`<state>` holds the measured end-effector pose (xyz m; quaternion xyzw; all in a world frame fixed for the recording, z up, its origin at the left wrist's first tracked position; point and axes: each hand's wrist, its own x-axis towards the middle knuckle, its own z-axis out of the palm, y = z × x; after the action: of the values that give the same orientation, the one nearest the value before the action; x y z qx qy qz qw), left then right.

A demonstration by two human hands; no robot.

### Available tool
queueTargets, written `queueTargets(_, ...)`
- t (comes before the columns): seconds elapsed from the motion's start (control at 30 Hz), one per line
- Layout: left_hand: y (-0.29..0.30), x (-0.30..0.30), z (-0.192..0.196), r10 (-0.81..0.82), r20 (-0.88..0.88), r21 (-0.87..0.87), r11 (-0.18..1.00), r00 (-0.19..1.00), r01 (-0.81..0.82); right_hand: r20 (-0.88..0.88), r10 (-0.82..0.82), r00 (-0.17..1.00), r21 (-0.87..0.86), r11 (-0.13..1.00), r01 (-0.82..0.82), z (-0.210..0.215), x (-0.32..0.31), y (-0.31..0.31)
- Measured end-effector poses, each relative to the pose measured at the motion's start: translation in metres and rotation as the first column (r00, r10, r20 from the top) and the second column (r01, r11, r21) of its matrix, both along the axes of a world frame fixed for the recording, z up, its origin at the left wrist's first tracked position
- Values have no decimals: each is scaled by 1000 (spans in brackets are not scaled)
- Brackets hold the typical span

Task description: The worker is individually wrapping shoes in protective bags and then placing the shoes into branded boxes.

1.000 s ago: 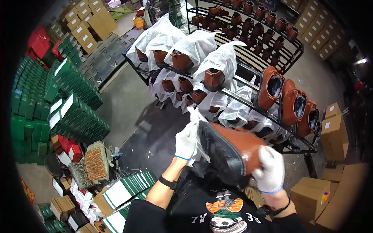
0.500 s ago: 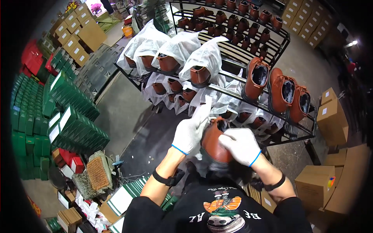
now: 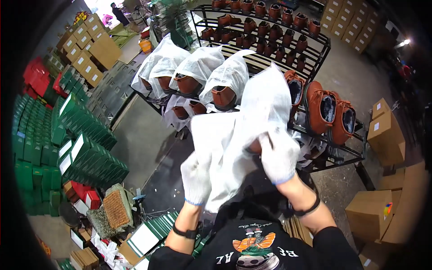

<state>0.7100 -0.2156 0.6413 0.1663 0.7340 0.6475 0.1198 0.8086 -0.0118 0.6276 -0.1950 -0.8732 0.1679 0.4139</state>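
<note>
In front of me a thin white shoe bag (image 3: 265, 99) is drawn over a brown leather shoe (image 3: 255, 146), of which only a small patch shows. My right hand (image 3: 280, 155), in a white knitted glove, is closed around the shoe's heel end at the bag's mouth. The gloved left hand (image 3: 196, 176) is closed on the loose edge of the bag, pulled out to the left. Just beyond, a black metal rack (image 3: 326, 167) bears several bagged shoes (image 3: 223, 96) at left and bare brown shoes (image 3: 320, 108) with dark fluffy lining at right.
A farther rack (image 3: 324, 54) carries rows of brown shoes. Green shoeboxes (image 3: 92, 157) are stacked at left, with a woven-topped seat (image 3: 116, 208) nearby. Cardboard cartons (image 3: 369, 209) stand at right. Opened boxes and white wrapping (image 3: 108, 247) lie at lower left.
The shoe has moved up and away from my body and is now mostly covered by the white bag. My left hand has dropped lower left, stretching the bag's edge; the right still grips the shoe.
</note>
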Motion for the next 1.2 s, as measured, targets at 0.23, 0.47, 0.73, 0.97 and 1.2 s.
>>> queueTargets(0.23, 35, -23, -91, 75, 242, 140, 984, 967, -111, 101, 200, 974, -407, 902, -143, -26, -47, 0)
queueTargets(0.47, 28, -24, -107, 10, 146, 56, 998, 989, -18, 628, 204, 751, -229, 971, -72, -72, 37, 58)
queueTargets(0.73, 63, 7, -127, -85, -22, -116, 990, 996, 82, 648, -151, 747, 23, 984, 178, -19, -14, 174)
queueTargets(0.97, 34, 1, -163, -60, -11, -220, 974, 998, 56, 232, -92, 968, -657, 719, 226, 77, 144, 24)
queueTargets(1.2, 32, 27, -144, -288, -124, -105, 955, 950, 276, -46, -174, 984, -995, -75, -60, 26, 144, -66)
